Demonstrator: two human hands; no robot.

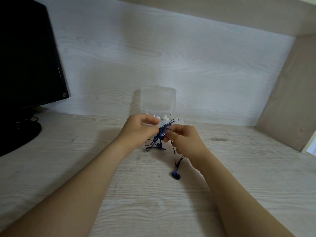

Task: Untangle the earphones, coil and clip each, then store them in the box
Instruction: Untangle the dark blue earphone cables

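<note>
A dark blue earphone cable (161, 132) hangs bunched in a tangle between my two hands, just above the desk. My left hand (140, 128) pinches the knot from the left. My right hand (185, 139) pinches it from the right. Loose loops trail down onto the desk at the left, and one strand runs down to a blue and black earbud (176, 175) lying on the desk. Right behind my hands stands a clear plastic box (158, 100) with its lid raised upright; white earphone parts (165, 117) show inside it.
A black monitor (27, 53) on a round base (18, 135) stands at the left. The pale wood desk (153, 202) ends at a white wood-grain back wall. A beige side panel (287, 106) closes off the right.
</note>
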